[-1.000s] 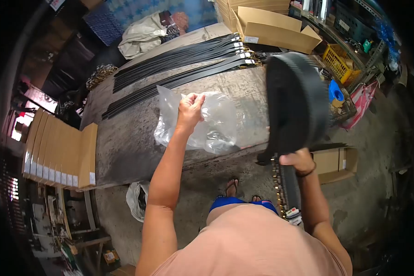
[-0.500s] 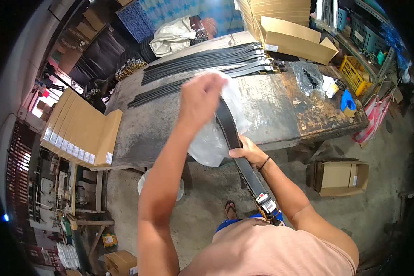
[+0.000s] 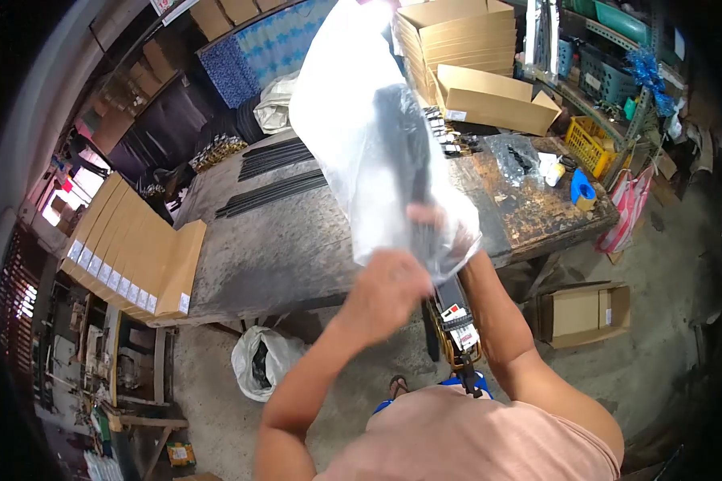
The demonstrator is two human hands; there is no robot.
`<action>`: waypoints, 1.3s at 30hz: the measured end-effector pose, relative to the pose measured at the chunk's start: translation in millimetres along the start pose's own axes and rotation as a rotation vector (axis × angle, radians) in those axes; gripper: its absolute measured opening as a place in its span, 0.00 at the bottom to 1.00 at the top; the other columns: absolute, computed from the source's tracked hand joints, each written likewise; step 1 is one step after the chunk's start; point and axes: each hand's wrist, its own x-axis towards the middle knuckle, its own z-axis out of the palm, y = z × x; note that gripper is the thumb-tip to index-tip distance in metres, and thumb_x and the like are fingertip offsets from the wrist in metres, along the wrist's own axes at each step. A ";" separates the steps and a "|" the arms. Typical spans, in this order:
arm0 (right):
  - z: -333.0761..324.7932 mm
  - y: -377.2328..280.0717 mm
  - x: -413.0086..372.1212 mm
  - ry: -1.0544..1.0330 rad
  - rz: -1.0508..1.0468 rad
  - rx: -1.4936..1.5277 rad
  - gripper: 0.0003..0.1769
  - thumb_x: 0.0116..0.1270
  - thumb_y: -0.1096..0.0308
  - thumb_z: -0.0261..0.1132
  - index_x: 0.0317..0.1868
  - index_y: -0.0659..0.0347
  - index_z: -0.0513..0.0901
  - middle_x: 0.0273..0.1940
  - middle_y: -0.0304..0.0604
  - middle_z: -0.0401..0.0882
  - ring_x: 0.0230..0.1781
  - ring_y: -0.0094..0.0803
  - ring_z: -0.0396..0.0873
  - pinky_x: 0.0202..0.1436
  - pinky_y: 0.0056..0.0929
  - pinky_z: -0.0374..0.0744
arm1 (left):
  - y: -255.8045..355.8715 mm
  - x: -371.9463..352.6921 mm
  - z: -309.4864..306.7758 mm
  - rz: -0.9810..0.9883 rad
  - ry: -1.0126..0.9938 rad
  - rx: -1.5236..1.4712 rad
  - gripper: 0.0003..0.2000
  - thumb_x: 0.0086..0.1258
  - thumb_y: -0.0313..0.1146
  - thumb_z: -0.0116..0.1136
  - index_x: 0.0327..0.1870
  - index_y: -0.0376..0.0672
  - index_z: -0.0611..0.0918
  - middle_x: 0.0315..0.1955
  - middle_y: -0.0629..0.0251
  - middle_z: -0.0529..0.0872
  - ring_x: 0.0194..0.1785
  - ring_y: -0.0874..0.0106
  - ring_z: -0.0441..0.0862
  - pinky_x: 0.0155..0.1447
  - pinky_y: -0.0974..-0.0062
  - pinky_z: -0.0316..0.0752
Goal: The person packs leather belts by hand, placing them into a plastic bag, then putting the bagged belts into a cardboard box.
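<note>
A long, clear plastic bag (image 3: 341, 120) rises in front of me over the table, pulled down around a bundle of black belts (image 3: 455, 298). My left hand (image 3: 389, 289), a little blurred, is closed at the lower edge of the bag. Through the film my right hand (image 3: 460, 232) shows, wrapped round the belts inside the bag. Below the bag's mouth the buckle end sticks out toward my body, with gold-coloured buckles (image 3: 467, 353) and a white tag with a red mark (image 3: 460, 325). The plastic partly hides the upper straps.
More black belts (image 3: 277, 192) lie in rows on the worn table (image 3: 257, 264). Flat cartons (image 3: 128, 248) stand at the left; an open carton (image 3: 497, 100) sits at the back. Tape (image 3: 583, 191) rests on the right corner. A box (image 3: 586, 317) and a white sack (image 3: 257, 365) are on the floor.
The bag, bunched around the strap ends before, now stands tall and covers much of the belts and my right hand. My left hand has come down from the strap tips toward the buckles.
</note>
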 end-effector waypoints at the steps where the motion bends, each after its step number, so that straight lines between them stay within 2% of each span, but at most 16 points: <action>1: -1.9 -3.5 -3.1 0.009 -0.008 -0.027 0.47 0.42 0.68 0.76 0.67 0.64 0.70 0.58 0.46 0.75 0.59 0.36 0.73 0.64 0.34 0.72 | 15.5 -11.4 1.3 0.108 -0.039 -0.201 0.04 0.63 0.28 0.60 0.36 0.42 0.83 0.39 0.61 0.83 0.48 0.60 0.79 0.53 0.62 0.73; 2: -3.4 -6.2 -6.6 0.022 -0.016 -0.053 0.47 0.42 0.68 0.76 0.67 0.64 0.70 0.58 0.46 0.75 0.59 0.36 0.73 0.64 0.34 0.72 | 30.2 -22.8 0.1 0.131 -0.118 -0.333 0.04 0.63 0.30 0.63 0.34 0.41 0.83 0.36 0.59 0.82 0.44 0.57 0.79 0.53 0.62 0.72; 3: -5.6 -9.0 -11.4 0.033 -0.021 -0.078 0.47 0.42 0.68 0.76 0.67 0.64 0.70 0.58 0.46 0.75 0.59 0.36 0.73 0.64 0.35 0.72 | 32.5 -35.4 -6.2 0.066 -0.352 -0.499 0.05 0.66 0.31 0.63 0.35 0.39 0.83 0.37 0.59 0.83 0.45 0.62 0.80 0.55 0.65 0.72; 4: -7.2 -11.8 -15.4 0.041 -0.027 -0.104 0.47 0.42 0.68 0.76 0.67 0.64 0.70 0.58 0.46 0.75 0.59 0.36 0.73 0.64 0.35 0.72 | 27.1 -49.3 -10.1 0.080 -0.352 -0.505 0.05 0.66 0.31 0.63 0.35 0.39 0.83 0.37 0.59 0.83 0.45 0.62 0.80 0.55 0.65 0.72; 6: -8.7 -16.2 -23.5 0.048 -0.037 -0.151 0.47 0.42 0.68 0.76 0.67 0.64 0.70 0.58 0.47 0.75 0.59 0.36 0.73 0.64 0.35 0.72 | -1.4 -83.0 -3.9 -0.347 -0.842 -1.005 0.08 0.71 0.32 0.58 0.42 0.37 0.83 0.42 0.62 0.85 0.50 0.68 0.80 0.60 0.67 0.71; 8: -6.8 -19.7 -30.6 0.042 -0.047 -0.192 0.47 0.42 0.68 0.76 0.67 0.64 0.70 0.58 0.47 0.75 0.59 0.37 0.73 0.65 0.35 0.72 | -53.2 -126.0 35.2 -0.705 -0.311 -1.335 0.17 0.77 0.44 0.51 0.42 0.37 0.84 0.45 0.65 0.85 0.46 0.75 0.81 0.53 0.71 0.74; 10: -1.8 -23.3 -35.0 0.024 -0.057 -0.228 0.47 0.43 0.67 0.76 0.67 0.64 0.69 0.58 0.47 0.75 0.59 0.37 0.73 0.65 0.35 0.72 | -58.1 -72.9 41.8 -0.910 0.244 -1.292 0.23 0.76 0.51 0.49 0.50 0.37 0.82 0.46 0.63 0.85 0.44 0.73 0.82 0.51 0.73 0.75; 12: 3.8 -26.2 -35.6 0.001 -0.074 -0.262 0.47 0.43 0.67 0.76 0.67 0.65 0.69 0.58 0.47 0.75 0.59 0.37 0.73 0.65 0.35 0.72 | -59.6 -31.6 45.6 -0.686 0.194 -0.810 0.27 0.76 0.55 0.44 0.58 0.39 0.77 0.46 0.63 0.85 0.39 0.73 0.82 0.42 0.70 0.78; 26: -9.3 -54.3 -45.1 0.023 -0.196 -0.590 0.47 0.43 0.66 0.76 0.67 0.65 0.69 0.59 0.48 0.75 0.60 0.38 0.72 0.65 0.35 0.72 | -134.7 120.7 78.6 -0.612 -0.212 -0.892 0.29 0.75 0.60 0.44 0.59 0.41 0.76 0.46 0.64 0.85 0.36 0.72 0.82 0.35 0.71 0.78; 28: -10.2 -57.3 -45.2 0.017 -0.212 -0.628 0.47 0.43 0.66 0.76 0.67 0.65 0.69 0.59 0.48 0.74 0.60 0.39 0.72 0.65 0.35 0.72 | -138.7 118.0 84.3 -0.609 -0.265 -0.893 0.30 0.74 0.60 0.44 0.60 0.41 0.76 0.46 0.64 0.85 0.36 0.72 0.82 0.33 0.71 0.78; 31: -17.2 -59.5 -56.0 0.049 -0.215 -0.691 0.47 0.43 0.66 0.76 0.67 0.65 0.69 0.59 0.48 0.74 0.60 0.39 0.72 0.65 0.35 0.72 | -138.5 21.4 107.3 -0.602 -0.392 -0.895 0.30 0.74 0.61 0.44 0.60 0.42 0.75 0.46 0.64 0.85 0.35 0.72 0.82 0.32 0.71 0.77; 32: -19.1 -59.6 -64.7 0.076 -0.208 -0.711 0.47 0.43 0.66 0.76 0.67 0.65 0.69 0.60 0.48 0.74 0.60 0.39 0.72 0.65 0.35 0.72 | -140.1 21.1 114.7 -0.600 -0.453 -0.893 0.31 0.74 0.62 0.44 0.60 0.42 0.75 0.46 0.64 0.85 0.35 0.72 0.82 0.31 0.71 0.77; 34: -22.6 -59.4 -85.5 0.137 -0.183 -0.759 0.47 0.43 0.66 0.76 0.67 0.65 0.69 0.60 0.48 0.74 0.60 0.39 0.72 0.65 0.35 0.72 | -126.5 -30.1 113.5 -0.886 -0.199 -1.912 0.34 0.69 0.67 0.46 0.57 0.43 0.77 0.42 0.63 0.86 0.33 0.72 0.81 0.24 0.75 0.73; 36: -25.7 -60.8 -110.6 0.189 -0.145 -0.808 0.47 0.43 0.66 0.76 0.67 0.65 0.69 0.60 0.49 0.74 0.60 0.39 0.72 0.65 0.35 0.72 | -86.0 -42.1 82.3 -0.723 -0.178 -2.270 0.34 0.67 0.69 0.45 0.54 0.44 0.78 0.37 0.63 0.85 0.30 0.73 0.80 0.23 0.81 0.70; 38: -28.8 -64.4 -138.3 0.217 -0.099 -0.860 0.47 0.43 0.66 0.76 0.67 0.65 0.69 0.60 0.49 0.74 0.61 0.40 0.72 0.66 0.36 0.72 | -47.3 -24.9 58.7 -0.847 0.183 -2.056 0.36 0.69 0.69 0.41 0.55 0.42 0.78 0.34 0.59 0.86 0.27 0.68 0.79 0.29 0.75 0.75; 39: -29.9 -66.2 -149.6 0.227 -0.081 -0.882 0.47 0.43 0.66 0.76 0.67 0.65 0.69 0.60 0.49 0.74 0.61 0.40 0.72 0.66 0.36 0.72 | -49.0 -22.2 54.1 -0.554 0.094 -2.048 0.30 0.72 0.64 0.44 0.53 0.43 0.78 0.38 0.59 0.87 0.37 0.65 0.83 0.42 0.70 0.79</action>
